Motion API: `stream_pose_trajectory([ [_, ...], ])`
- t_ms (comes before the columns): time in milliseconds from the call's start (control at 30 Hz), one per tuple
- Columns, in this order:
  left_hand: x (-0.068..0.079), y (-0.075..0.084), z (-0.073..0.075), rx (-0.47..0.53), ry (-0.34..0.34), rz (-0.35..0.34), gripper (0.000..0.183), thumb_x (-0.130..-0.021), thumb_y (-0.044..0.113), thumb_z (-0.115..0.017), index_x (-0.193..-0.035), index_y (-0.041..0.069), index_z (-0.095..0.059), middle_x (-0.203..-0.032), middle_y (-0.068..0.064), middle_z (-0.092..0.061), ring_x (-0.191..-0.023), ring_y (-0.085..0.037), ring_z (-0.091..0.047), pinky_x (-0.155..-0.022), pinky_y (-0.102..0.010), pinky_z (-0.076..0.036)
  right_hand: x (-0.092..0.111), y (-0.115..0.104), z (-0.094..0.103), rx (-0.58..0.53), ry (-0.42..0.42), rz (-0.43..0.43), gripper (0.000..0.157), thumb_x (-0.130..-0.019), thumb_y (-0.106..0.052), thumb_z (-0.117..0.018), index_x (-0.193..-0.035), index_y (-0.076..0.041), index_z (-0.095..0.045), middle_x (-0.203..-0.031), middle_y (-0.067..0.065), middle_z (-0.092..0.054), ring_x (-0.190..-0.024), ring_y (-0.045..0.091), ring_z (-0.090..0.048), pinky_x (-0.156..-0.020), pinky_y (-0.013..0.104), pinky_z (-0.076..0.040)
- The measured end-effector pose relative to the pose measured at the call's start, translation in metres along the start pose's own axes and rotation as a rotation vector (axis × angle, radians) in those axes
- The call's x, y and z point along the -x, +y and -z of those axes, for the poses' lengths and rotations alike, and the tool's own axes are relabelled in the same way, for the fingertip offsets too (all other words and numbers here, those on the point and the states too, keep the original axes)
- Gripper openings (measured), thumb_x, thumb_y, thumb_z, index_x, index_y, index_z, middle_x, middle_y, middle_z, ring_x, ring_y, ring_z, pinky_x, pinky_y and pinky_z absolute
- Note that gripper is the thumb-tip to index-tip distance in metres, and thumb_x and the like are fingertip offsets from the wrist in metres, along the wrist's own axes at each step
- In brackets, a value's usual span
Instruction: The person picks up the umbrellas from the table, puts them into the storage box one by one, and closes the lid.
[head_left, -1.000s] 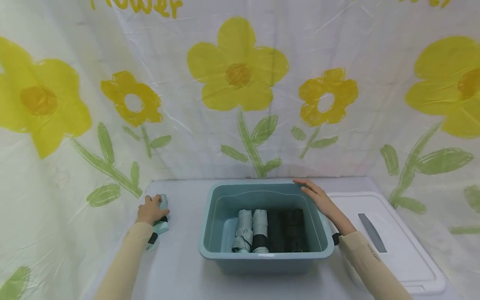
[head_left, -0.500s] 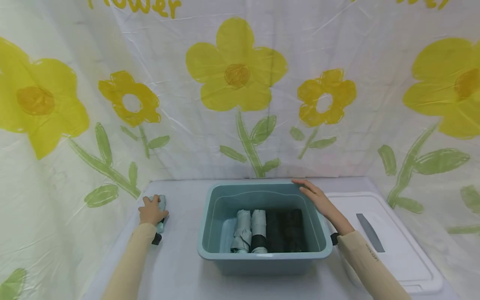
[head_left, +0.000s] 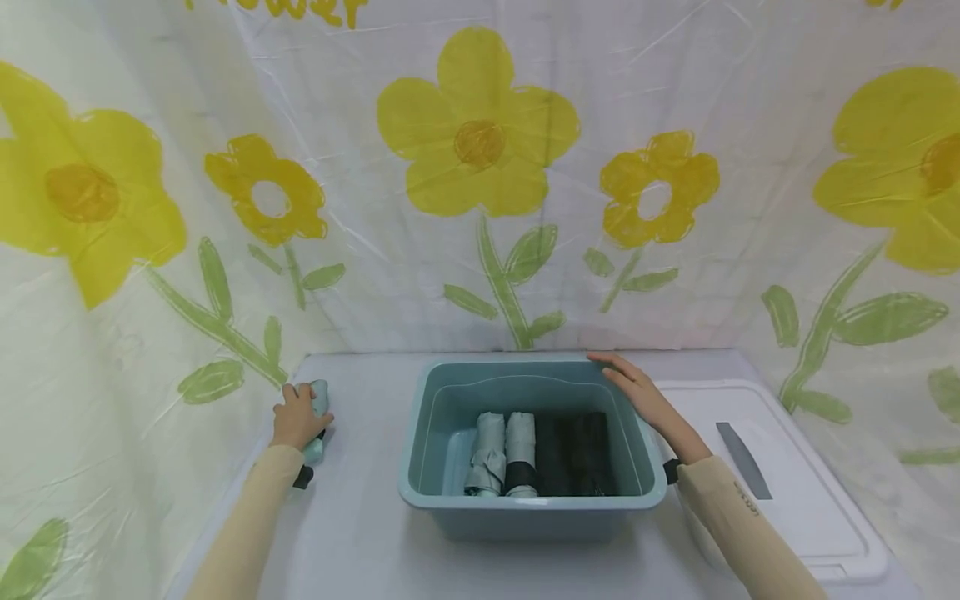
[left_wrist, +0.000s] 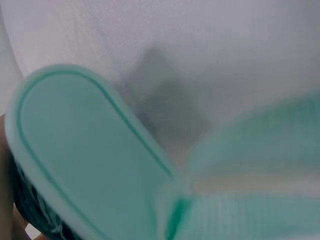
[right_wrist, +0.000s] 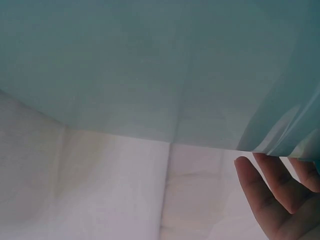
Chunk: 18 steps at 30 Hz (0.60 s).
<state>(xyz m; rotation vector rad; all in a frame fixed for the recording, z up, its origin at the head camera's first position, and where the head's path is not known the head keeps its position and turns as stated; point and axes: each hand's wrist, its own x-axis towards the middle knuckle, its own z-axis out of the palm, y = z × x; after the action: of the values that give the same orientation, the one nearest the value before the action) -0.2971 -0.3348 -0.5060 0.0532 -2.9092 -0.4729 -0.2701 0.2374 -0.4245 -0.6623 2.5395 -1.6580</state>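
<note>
At the left edge of the table, my left hand (head_left: 296, 417) grips a pale teal folded umbrella (head_left: 321, 397). Its smooth rounded end (left_wrist: 85, 150) fills much of the left wrist view, with a blurred teal strap (left_wrist: 255, 215) beside it. My right hand (head_left: 643, 400) rests on the far right corner of a blue-green plastic bin (head_left: 525, 518), fingers fairly straight along the rim. Inside, two pale folded umbrellas (head_left: 491, 450) lie side by side, one with a black band (head_left: 521, 475). Dark folded bundles (head_left: 592, 454) fill the bin's right part.
A white lid (head_left: 810, 500) with a grey inset handle (head_left: 744, 460) lies right of the bin, partly under my right forearm. A white curtain (head_left: 360, 208) printed with yellow flowers hangs behind the white table (head_left: 360, 500).
The left hand has kept its grip while the umbrella's lower end has drawn up beneath the wrist; the pale loop seen below it earlier is now hidden. The right hand stays put.
</note>
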Motion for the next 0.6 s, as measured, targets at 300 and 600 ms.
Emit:
stream_pose_trajectory([
  [300,-0.008,0.005,0.009,0.007,0.015,-0.031,0.048,-0.077,0.023,-0.071,-0.1,-0.002,-0.036,-0.1,-0.026,-0.031,-0.066,-0.039,-0.043,-0.053,-0.043,-0.039,-0.008,0.026,0.002,0.022,0.011,0.005,0.04,-0.102,-0.021,-0.034,-0.14,-0.008,-0.039,-0.145,0.016,-0.034,-0.135,0.037,-0.026,-0.103,0.061,-0.02],
  [600,-0.008,0.018,0.019,0.008,-0.073,-0.004,0.047,-0.076,0.025,-0.071,-0.1,-0.001,-0.038,-0.099,-0.022,-0.031,-0.066,-0.036,-0.045,-0.054,-0.041,-0.04,-0.001,0.002,0.0,-0.03,0.0,0.005,0.039,-0.101,-0.012,-0.035,-0.138,0.002,-0.038,-0.144,0.023,-0.033,-0.134,0.042,-0.024,-0.102,0.063,-0.018],
])
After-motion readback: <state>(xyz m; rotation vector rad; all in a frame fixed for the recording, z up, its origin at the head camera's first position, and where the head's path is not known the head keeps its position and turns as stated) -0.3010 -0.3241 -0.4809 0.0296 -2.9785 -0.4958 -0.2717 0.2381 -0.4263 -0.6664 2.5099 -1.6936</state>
